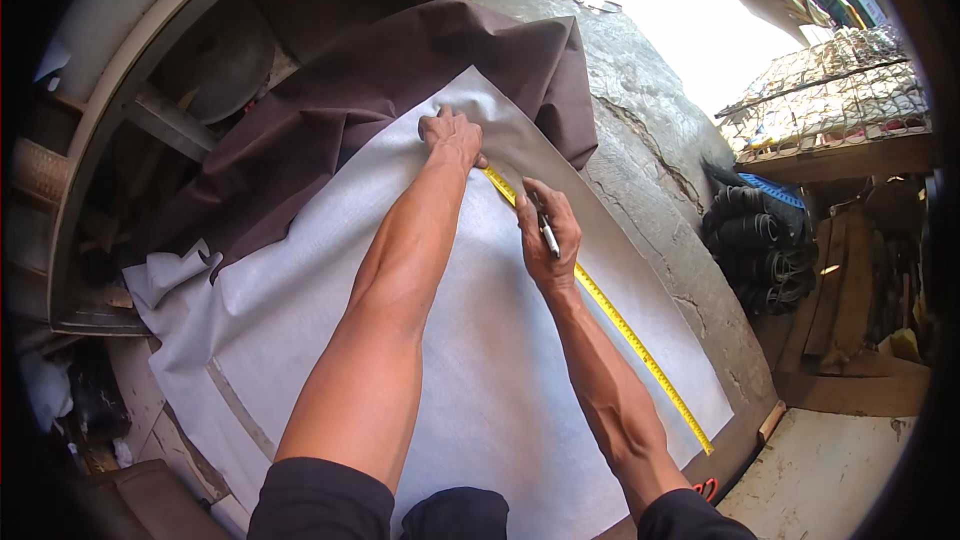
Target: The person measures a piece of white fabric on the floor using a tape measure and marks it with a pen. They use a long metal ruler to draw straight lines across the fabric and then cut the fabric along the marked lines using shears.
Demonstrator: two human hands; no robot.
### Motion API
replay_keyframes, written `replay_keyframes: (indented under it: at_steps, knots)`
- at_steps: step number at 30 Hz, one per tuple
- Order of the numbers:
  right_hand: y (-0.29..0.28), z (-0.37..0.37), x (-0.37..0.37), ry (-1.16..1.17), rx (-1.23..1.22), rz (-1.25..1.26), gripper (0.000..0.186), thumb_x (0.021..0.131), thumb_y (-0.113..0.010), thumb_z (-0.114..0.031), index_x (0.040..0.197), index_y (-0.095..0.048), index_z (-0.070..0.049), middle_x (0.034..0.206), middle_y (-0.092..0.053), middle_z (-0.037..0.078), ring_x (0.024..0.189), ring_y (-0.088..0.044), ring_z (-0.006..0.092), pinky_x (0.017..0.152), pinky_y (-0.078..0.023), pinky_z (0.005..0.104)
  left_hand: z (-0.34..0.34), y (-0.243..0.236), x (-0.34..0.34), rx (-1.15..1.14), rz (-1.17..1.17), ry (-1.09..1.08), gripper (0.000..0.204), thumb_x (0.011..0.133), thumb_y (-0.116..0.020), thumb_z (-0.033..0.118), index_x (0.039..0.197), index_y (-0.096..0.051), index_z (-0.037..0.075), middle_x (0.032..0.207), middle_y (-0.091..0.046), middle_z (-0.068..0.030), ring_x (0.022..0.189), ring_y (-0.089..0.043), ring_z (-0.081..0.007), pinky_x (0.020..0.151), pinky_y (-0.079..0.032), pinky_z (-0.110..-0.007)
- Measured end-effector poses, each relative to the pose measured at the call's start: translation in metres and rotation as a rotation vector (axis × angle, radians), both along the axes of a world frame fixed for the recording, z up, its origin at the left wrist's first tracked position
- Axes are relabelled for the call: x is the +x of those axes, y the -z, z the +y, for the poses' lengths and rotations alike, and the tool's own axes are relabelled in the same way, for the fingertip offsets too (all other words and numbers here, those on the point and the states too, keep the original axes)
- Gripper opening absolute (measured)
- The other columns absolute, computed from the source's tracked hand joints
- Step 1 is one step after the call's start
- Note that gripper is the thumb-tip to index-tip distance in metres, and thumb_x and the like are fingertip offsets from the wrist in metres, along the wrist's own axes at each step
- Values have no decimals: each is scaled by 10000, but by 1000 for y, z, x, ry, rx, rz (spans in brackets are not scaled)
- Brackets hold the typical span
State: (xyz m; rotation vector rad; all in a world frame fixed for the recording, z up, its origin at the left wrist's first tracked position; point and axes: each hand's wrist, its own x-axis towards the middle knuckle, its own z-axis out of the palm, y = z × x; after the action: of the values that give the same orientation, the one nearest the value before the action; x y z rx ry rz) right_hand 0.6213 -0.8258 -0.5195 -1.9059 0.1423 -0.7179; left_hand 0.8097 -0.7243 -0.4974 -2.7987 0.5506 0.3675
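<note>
1. From the head view, my only one, I see the pale sheet (480,360) spread below me, its far part lying against bunched brown cloth (410,50). The yellow tape measure (640,345) runs slantwise across the sheet's right side, from the left hand to the lower right edge.

2. The left hand (453,137) is curled, knuckles up, at the tape's far end. I can't tell whether it pinches the tape or only presses down beside it. If that hold is loose, I judge the strip could creep and spoil the reading.

3. The right hand (550,233) pinches a pen (548,238) between thumb and fingers, with the thumb side close over the tape. A nudge from those knuckles could bow the strip out of line — or leave a stray mark.

4. I see nothing pinning the tape's near end at the sheet's edge; a tug from above might drag it off that edge.

5. The sheet ripples near the left hand and folds at its left side. Measured across slack, a length could come out wrong; a shift of the brown cloth could raise more wrinkles.
</note>
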Motion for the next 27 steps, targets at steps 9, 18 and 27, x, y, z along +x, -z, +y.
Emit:
replay_keyframes:
  at_steps: [9, 18, 27]
  knots:
    - [-82, -21, -387, -274, -105, 496, 260, 879, -734, -76, 1130, -681, -31, 836, -649, 136, 684, -642, 223, 617, -515, 334, 38, -27, -148, -571, -319, 165, 430, 836, -671, 550, 803, -758, 130, 826, -637, -74, 861, -605, -244, 815, -355, -435]
    - [-110, -70, -489, 289, 57, 456, 267, 974, -607, -172, 1165, -666, 6, 916, -623, 139, 586, -594, 182, 512, -500, 296, 258, -102, -568, -953, 228, -1114, 460, 877, -722, 487, 829, -751, 30, 719, -671, -83, 633, -609, -180, 628, -484, -331]
    - [-109, -54, -403, -17, 223, 449, 334, 997, -601, -292, 1137, -684, 0, 882, -670, 78, 621, -551, 113, 563, -467, 265, 369, -169, -607, -518, 521, -1099, 452, 848, -758, 490, 808, -772, 40, 698, -667, -68, 629, -598, -173, 593, -478, -377]
